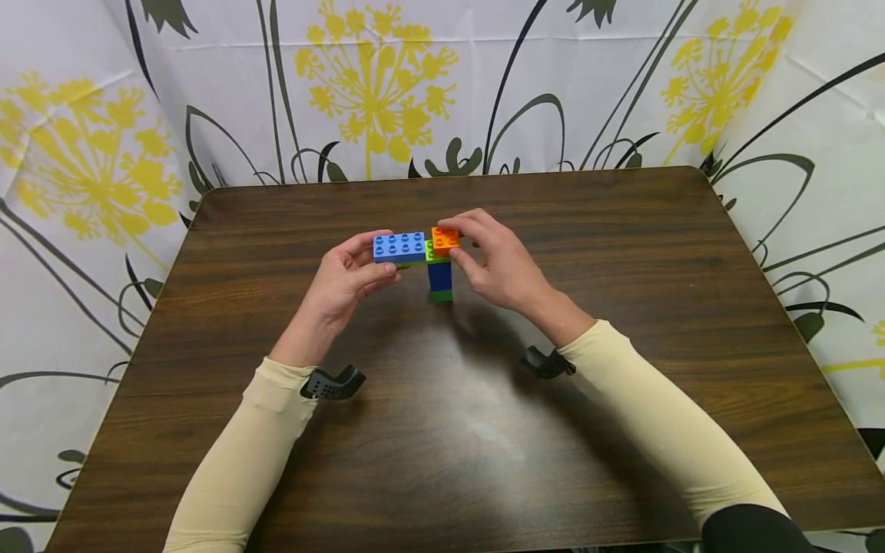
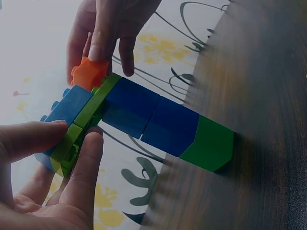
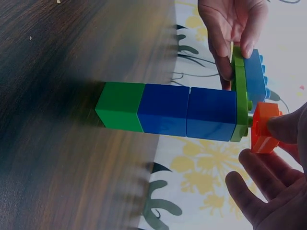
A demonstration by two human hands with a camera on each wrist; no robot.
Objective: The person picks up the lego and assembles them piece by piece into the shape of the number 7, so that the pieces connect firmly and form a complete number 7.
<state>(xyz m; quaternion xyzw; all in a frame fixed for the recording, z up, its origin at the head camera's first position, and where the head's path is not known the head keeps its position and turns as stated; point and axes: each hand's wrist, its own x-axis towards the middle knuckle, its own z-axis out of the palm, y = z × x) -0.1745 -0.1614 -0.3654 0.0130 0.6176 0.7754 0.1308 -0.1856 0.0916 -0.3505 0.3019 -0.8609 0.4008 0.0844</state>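
Observation:
A tower of toy building bricks stands upright on the table: a green brick (image 3: 121, 106) at the bottom, then two dark blue bricks (image 3: 165, 109). Across its top lies a thin lime-green plate (image 3: 240, 112) that juts out to the left. On that overhang sits a light blue brick (image 1: 399, 246) with two rows of studs. My left hand (image 1: 353, 273) grips the light blue brick and plate between thumb and fingers. With thumb and fingertips, my right hand (image 1: 501, 265) pinches an orange brick (image 1: 445, 240) at the plate's right-end studs; it looks slightly tilted and not fully seated.
The dark wood-grain table (image 1: 442, 430) extends around the tower on all sides. Behind and beside it hangs a white cloth (image 1: 442, 92) printed with yellow flowers and dark stems. Black wrist mounts (image 1: 333, 382) are strapped at both sleeves.

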